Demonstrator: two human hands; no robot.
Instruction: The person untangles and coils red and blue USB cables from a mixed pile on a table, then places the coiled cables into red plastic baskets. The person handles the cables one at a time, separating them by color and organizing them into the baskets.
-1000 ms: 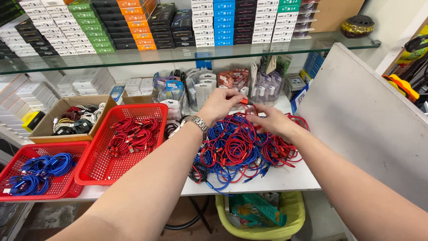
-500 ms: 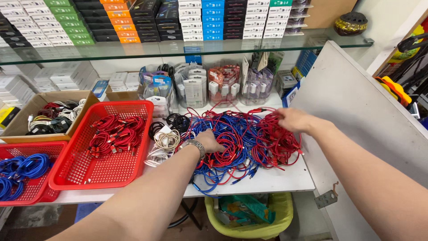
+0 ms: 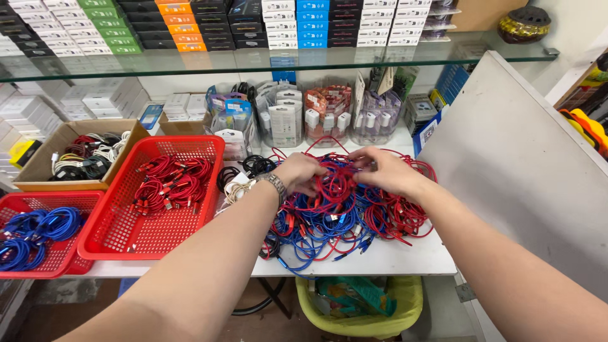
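Both hands have drawn together since half a second ago: the left hand (image 3: 303,174) has slid rightward over the heap and the right hand (image 3: 386,172) has come in from the far edge, so they now meet above the middle of the pile.

Largest in view is the white table (image 3: 405,258), which carries everything. On its right half lies the tangled pile of red and blue cables (image 3: 335,215), spread loose, presumably because it is unsorted stock. Beside it to the left stands a big red basket (image 3: 120,235) holding only red cable coils (image 3: 170,183), and further left a smaller red basket (image 3: 60,269) holds only blue coils (image 3: 38,229); the colours are kept apart, which suggests a sorting layout. A cardboard box (image 3: 44,168) behind them holds mixed white, black and dark-red cables. Between basket and pile sit a few black and white coils (image 3: 244,172).

The left hand, with a metal wristwatch (image 3: 275,183), curls its fingers down into red strands at the pile's top; the right hand's fingers are pinched together on a red cable just beside it. How firmly either grips cannot be told, since the strands hide the fingertips.

Below the table edge a yellow bin (image 3: 380,320) stands.
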